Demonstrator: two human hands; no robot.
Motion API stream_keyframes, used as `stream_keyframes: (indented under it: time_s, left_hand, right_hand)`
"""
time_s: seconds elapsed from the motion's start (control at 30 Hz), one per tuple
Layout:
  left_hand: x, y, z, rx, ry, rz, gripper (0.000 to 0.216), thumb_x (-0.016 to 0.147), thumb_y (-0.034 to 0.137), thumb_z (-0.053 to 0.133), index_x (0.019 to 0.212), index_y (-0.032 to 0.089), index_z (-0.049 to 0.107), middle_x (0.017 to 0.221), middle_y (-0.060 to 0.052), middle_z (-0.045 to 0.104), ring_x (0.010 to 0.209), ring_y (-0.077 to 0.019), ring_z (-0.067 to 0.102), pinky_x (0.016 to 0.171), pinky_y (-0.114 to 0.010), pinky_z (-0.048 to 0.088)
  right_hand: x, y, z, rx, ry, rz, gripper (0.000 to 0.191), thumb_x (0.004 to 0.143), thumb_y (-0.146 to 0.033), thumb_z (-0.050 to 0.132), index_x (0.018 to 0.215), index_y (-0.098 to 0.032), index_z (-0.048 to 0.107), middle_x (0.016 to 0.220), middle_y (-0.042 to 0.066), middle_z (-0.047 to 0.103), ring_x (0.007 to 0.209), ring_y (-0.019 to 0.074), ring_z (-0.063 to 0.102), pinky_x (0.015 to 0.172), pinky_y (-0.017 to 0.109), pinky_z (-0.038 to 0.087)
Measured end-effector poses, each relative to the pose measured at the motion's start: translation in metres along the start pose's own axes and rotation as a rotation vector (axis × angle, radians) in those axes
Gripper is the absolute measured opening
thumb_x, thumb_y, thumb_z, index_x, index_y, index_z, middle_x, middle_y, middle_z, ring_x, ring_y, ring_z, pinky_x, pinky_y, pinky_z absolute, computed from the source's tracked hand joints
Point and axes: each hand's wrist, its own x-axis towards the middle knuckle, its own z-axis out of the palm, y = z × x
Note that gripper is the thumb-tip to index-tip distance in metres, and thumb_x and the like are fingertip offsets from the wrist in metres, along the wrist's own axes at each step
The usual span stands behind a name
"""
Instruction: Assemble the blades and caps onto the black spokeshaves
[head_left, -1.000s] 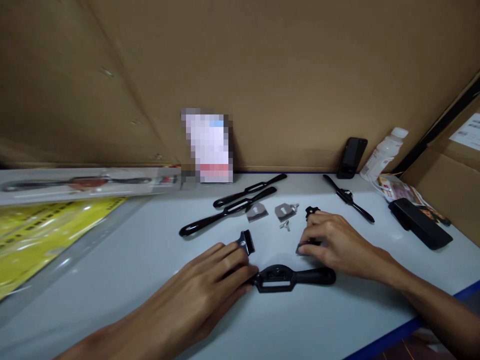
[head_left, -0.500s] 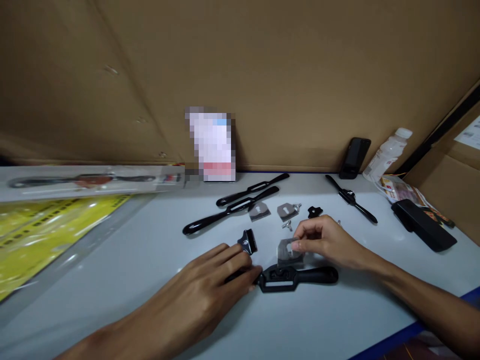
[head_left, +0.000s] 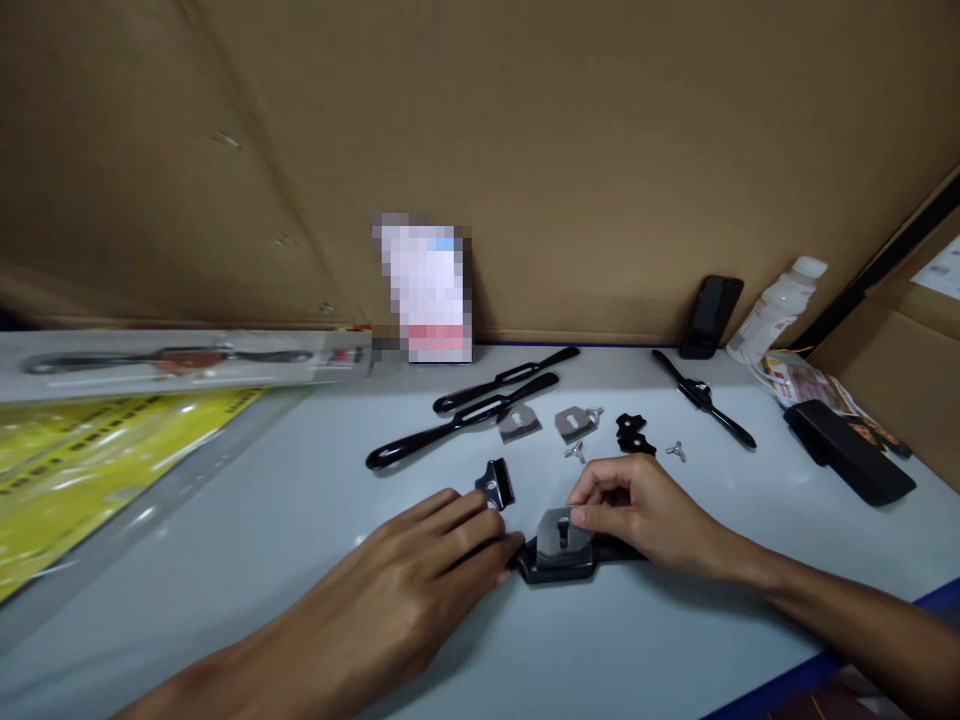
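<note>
A black spokeshave body point(head_left: 559, 575) lies on the table in front of me. My left hand point(head_left: 442, 560) is closed round its left handle. Between thumb and fingers of my right hand point(head_left: 637, 510), a grey metal blade point(head_left: 555, 535) with a keyhole slot is pinched by its upper right corner. The blade lies over the middle of the body and covers the opening there. My right hand hides most of the right handle. Just beyond my left fingers rests a black metal cap point(head_left: 495, 484).
Behind are two spokeshave bodies point(head_left: 465, 420), two loose blades point(head_left: 574, 424), black caps point(head_left: 634, 432) and wing screws point(head_left: 676, 451). An assembled spokeshave point(head_left: 701, 395), a phone point(head_left: 711, 315), a bottle point(head_left: 776, 310) and a black case point(head_left: 847, 450) stand or lie rightward. Yellow packaging point(head_left: 105, 450) lies left.
My right hand has brought the blade left and down onto the spokeshave body. Its opening is now covered, and the black caps behind show more fully. My left hand has stayed put.
</note>
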Motion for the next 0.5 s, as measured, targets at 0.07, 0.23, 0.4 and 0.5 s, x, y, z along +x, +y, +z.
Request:
stream_keyframes:
  time_s: [0.07,0.23,0.4,0.5]
  left_hand:
    - [-0.0007,0.0,0.0003,-0.013,-0.011,0.002,0.037,0.117,0.013,0.037,0.108,0.015,0.072,0.092,-0.004,0.074,0.08,-0.0222,0.063,0.072,-0.037,0.048]
    - [-0.0011,-0.0004,0.0016,-0.01,-0.013,0.002,0.035,0.114,0.01,0.04,0.105,0.016,0.073,0.093,-0.005,0.075,0.081,-0.0224,0.064,0.074,-0.037,0.049]
    - [-0.0002,-0.001,0.0013,-0.011,0.0,0.007,0.036,0.114,0.011,0.041,0.105,0.017,0.075,0.092,-0.005,0.076,0.079,-0.0215,0.064,0.073,-0.036,0.049]
    - [0.0002,-0.0006,0.0012,-0.004,0.011,0.007,0.036,0.114,0.011,0.04,0.105,0.016,0.075,0.092,-0.005,0.076,0.079,-0.0214,0.064,0.073,-0.035,0.049]
  right_hand:
    - [-0.0001,-0.0007,0.0009,-0.017,0.014,0.006,0.014,0.089,-0.013,0.073,0.077,-0.019,0.069,0.069,-0.004,0.061,0.064,0.0127,0.05,0.063,0.028,0.037]
    - [0.0019,-0.002,-0.003,0.099,0.038,-0.038,0.012,0.086,-0.017,0.075,0.076,-0.02,0.069,0.071,-0.004,0.059,0.07,0.0143,0.05,0.068,0.029,0.037]
    - [0.0057,-0.0005,-0.0075,0.067,0.018,-0.036,0.01,0.086,-0.021,0.074,0.078,-0.02,0.069,0.071,-0.003,0.059,0.069,0.0152,0.05,0.069,0.03,0.038]
    - [0.0062,0.0,-0.0067,0.019,0.001,-0.031,0.01,0.089,-0.018,0.07,0.079,-0.02,0.068,0.071,-0.003,0.058,0.069,0.0147,0.049,0.069,0.03,0.038]
